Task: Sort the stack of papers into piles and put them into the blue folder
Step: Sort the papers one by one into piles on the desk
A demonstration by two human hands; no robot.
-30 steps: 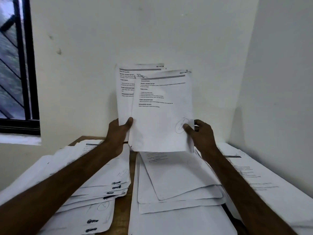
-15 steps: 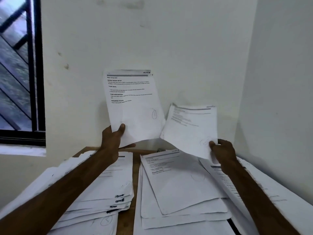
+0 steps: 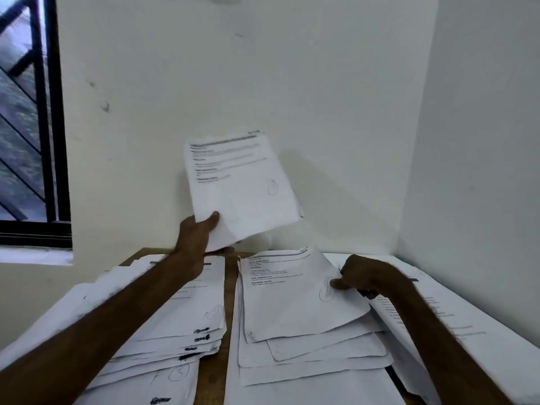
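My left hand [image 3: 196,233] grips the lower corner of a thin stack of printed sheets [image 3: 239,185], held upright in front of the wall. My right hand [image 3: 361,277] pinches the right edge of one printed sheet [image 3: 295,299], which lies on top of the middle pile of papers [image 3: 315,361]. A second pile of papers [image 3: 190,317] with black scribbled marks lies under my left forearm. A third pile [image 3: 438,317] runs along the right wall. No blue folder is in view.
The piles cover a wooden table [image 3: 217,363], bare only in a strip between the left and middle piles. White walls close in behind and on the right. A barred window [image 3: 29,127] is at the left.
My right hand has carried its sheet down from the air onto the middle pile. My left hand still holds the remaining sheets up, now tilted a little to the right.
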